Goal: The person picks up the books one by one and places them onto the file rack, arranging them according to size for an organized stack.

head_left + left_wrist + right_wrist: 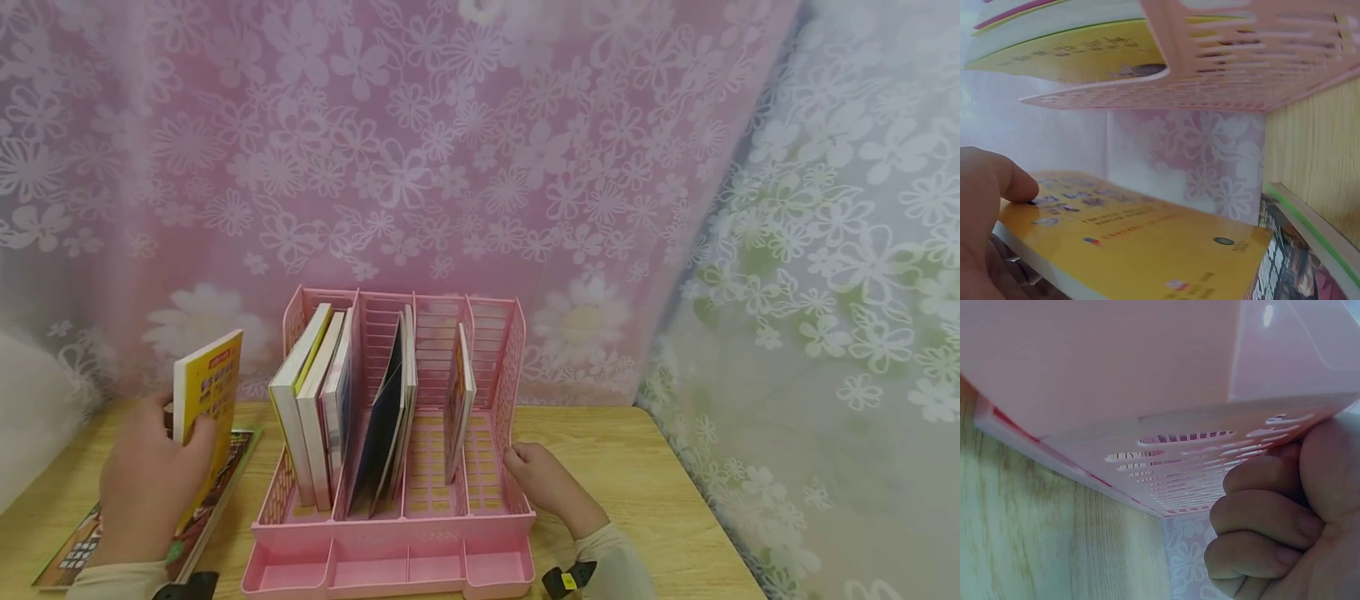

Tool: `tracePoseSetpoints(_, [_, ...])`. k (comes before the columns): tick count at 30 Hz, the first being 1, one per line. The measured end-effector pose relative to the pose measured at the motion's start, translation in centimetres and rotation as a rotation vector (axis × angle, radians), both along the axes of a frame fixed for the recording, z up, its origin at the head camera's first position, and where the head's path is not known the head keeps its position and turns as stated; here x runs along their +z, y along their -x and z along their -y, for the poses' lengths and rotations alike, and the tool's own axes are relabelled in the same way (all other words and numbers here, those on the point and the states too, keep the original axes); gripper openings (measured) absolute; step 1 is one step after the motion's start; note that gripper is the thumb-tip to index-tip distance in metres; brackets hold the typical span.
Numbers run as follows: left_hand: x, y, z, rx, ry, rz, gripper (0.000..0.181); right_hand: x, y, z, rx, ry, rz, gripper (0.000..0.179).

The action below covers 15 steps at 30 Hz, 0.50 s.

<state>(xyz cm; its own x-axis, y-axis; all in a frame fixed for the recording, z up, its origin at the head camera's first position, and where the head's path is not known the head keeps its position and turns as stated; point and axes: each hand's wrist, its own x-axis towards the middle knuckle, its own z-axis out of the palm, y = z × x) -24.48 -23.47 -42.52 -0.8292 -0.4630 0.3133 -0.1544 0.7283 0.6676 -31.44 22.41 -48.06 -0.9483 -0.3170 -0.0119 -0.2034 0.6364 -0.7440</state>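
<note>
A yellow book (212,392) with a white spine or page edge stands tilted in my left hand (150,479), left of a pink desktop book rack (393,527). In the left wrist view, the thumb lies on the yellow cover (1147,234) and the other fingers are under the book. My right hand (546,482) grips the rack's right side wall near its front edge; in the right wrist view its fingers (1260,515) are curled, with the thumb and index finger at the wall's edge. Several books (318,408) stand in the rack's left compartment.
Dark thin books (386,425) lean in the second compartment, and another book (459,408) leans by the right divider. A book with a dark picture cover (75,554) lies flat on the wooden table (600,429), under the left hand. A flowered curtain (420,167) hangs behind.
</note>
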Motion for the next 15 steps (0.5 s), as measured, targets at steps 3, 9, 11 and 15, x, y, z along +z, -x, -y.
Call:
tracePoseSetpoints(3, [0.40,-0.21,0.07,0.002,0.024,0.035,0.062,-0.02,0.02,0.03,-0.002,0.000,0.001,0.041])
tracePoseSetpoints(9, [1.04,-0.60,0.07,-0.004,0.045,0.130,0.063,-0.03,-0.04,0.05,-0.008,-0.004,-0.001,0.041])
tracePoseSetpoints(11, [1.10,-0.69,0.20,-0.050,0.056,0.209,0.070,-0.02,-0.09,0.06,-0.008,-0.004,-0.002,0.041])
tracePoseSetpoints(15, [0.79,-0.55,0.49,-0.231,0.052,0.434,0.094,-0.16,-0.08,0.05,-0.009,-0.002,-0.002,0.041])
